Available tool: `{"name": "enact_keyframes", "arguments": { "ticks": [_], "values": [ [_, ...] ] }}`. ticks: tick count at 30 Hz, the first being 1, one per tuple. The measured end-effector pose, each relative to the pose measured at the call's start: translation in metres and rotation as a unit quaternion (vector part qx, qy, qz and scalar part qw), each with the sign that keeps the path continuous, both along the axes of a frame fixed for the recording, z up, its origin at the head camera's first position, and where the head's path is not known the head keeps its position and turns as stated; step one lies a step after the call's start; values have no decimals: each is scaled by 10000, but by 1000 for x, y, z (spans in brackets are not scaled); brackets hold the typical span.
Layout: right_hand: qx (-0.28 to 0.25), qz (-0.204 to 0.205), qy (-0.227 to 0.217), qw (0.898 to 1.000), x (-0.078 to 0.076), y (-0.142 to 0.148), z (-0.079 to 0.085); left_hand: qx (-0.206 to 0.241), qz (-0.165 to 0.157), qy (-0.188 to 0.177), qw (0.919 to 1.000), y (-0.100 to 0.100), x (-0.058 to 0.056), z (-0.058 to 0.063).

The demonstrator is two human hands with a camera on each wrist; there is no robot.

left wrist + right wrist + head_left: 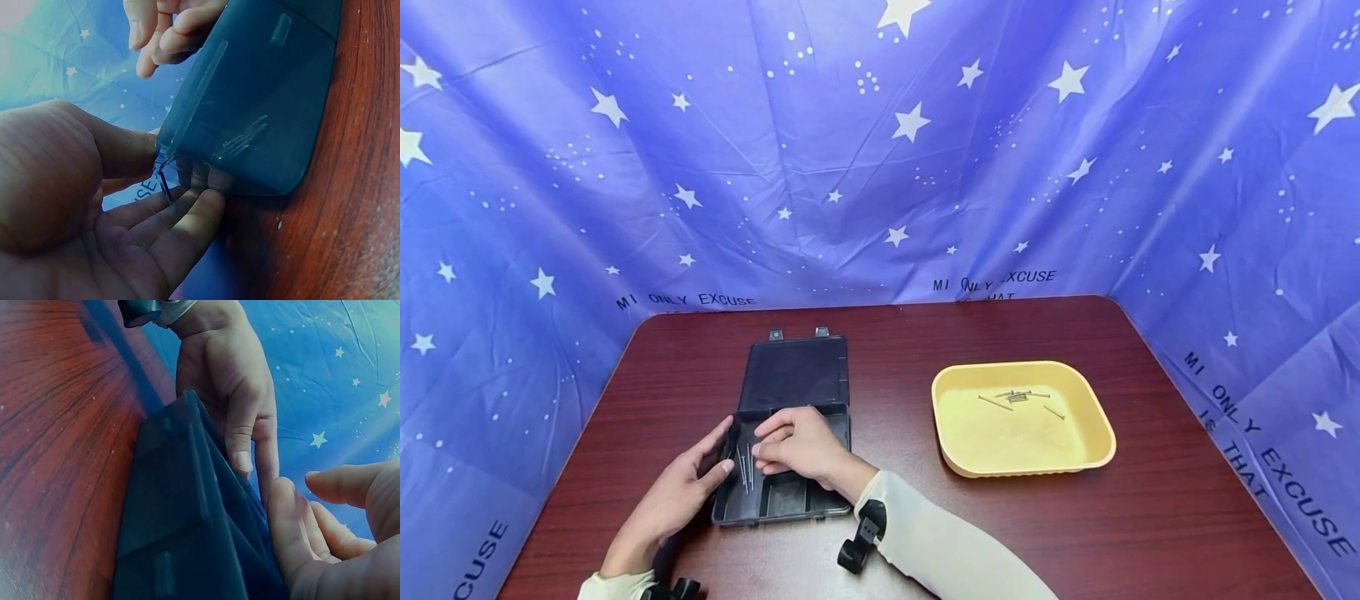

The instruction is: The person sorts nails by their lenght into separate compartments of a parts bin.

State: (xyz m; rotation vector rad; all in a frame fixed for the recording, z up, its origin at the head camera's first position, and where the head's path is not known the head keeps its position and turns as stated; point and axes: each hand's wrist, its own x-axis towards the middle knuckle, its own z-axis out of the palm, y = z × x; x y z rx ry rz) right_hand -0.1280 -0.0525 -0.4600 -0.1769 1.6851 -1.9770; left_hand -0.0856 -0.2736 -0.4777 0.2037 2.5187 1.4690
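Note:
A black plastic compartment box [787, 498] lies with its lid folded back on the table. Several slim metal nails [746, 468] lie side by side in its left compartment. My left hand [673, 492] holds the box's left side, thumb at the top rim and fingers along the outer wall; the left wrist view shows this grip close up. My right hand [801, 446] is over the compartments, its fingertips close beside the nails. In the right wrist view, the thumb and fingers of my right hand [337, 531] are spread apart with nothing visible between them.
To the right of the box stands a yellow tray [1022, 465] with several loose nails [1018, 397] on its bottom. The box's lid [795, 372] extends toward the back of the dark red wooden table [895, 350]. A blue star-printed cloth [850, 167] hangs around the table.

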Motion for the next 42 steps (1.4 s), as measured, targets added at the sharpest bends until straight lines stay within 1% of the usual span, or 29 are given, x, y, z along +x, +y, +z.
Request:
{"name": "enact_keyframes", "arguments": {
  "ticks": [6,9,13,18,23,26,29,33,38,42],
  "values": [
    [-87,-226,73,9997,-2,10,2,-60,-17,33,10000,2,-1,1],
    [-137,-201,135,9996,-4,18,6,-59,-22,26,10000,2,-1,1],
    [-242,-139,296,9992,-5,35,16,-39,-27,50,10000,3,-1,1],
    [-278,-121,587,9978,-8,62,31,-209,-35,167,9996,2,-1,1],
    [-154,-157,906,9956,-11,85,41,-278,-19,193,9994,1,0,2],
    [10,-217,1006,9947,-12,98,47,-295,-23,193,9994,1,0,1],
    [135,-333,1040,9939,-12,112,53,-325,-33,192,9993,1,0,0],
    [262,-600,1150,9912,-12,137,58,-339,-45,182,9992,2,-1,-2],
    [333,-996,1132,9880,-12,170,61,-386,-30,149,9991,1,0,-1],
    [296,-1138,1139,9865,-12,191,62,-401,-2,135,9991,-1,1,-1]
  ]
}}
